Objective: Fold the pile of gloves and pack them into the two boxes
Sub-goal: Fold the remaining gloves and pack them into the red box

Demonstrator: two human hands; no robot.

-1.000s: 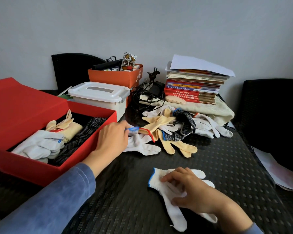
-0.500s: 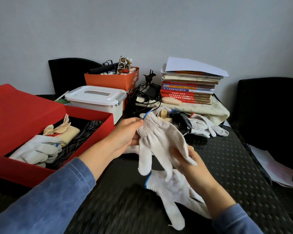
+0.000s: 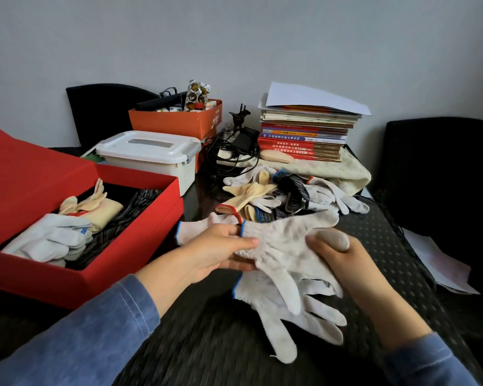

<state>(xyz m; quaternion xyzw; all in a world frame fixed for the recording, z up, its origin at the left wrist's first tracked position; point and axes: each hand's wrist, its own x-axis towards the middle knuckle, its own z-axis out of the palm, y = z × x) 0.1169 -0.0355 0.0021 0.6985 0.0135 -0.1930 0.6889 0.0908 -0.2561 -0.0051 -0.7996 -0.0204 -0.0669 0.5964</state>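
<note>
My left hand [image 3: 215, 254] pinches the blue-edged cuff of a white knit glove [image 3: 279, 243] held just above the table. My right hand [image 3: 343, 260] grips the same glove at its finger end, one glove finger draped over my knuckles. Under it a second white glove [image 3: 290, 321] lies flat on the dark table, fingers pointing toward me. The pile of gloves [image 3: 279, 193], white, cream and dark striped, sits behind my hands. The open red box [image 3: 117, 263] on the left holds folded white, cream and dark gloves.
A white lidded plastic box [image 3: 151, 157] stands behind the red one, with an orange box [image 3: 179, 121] of odds and ends further back. Books [image 3: 304, 135] are stacked on a cream towel, beside cables. A black chair [image 3: 444, 176] and loose paper lie right.
The left hand took a white glove from the pile and brought it over the flat glove. The right hand left the flat glove and took hold of the lifted one, now stretched sideways.
</note>
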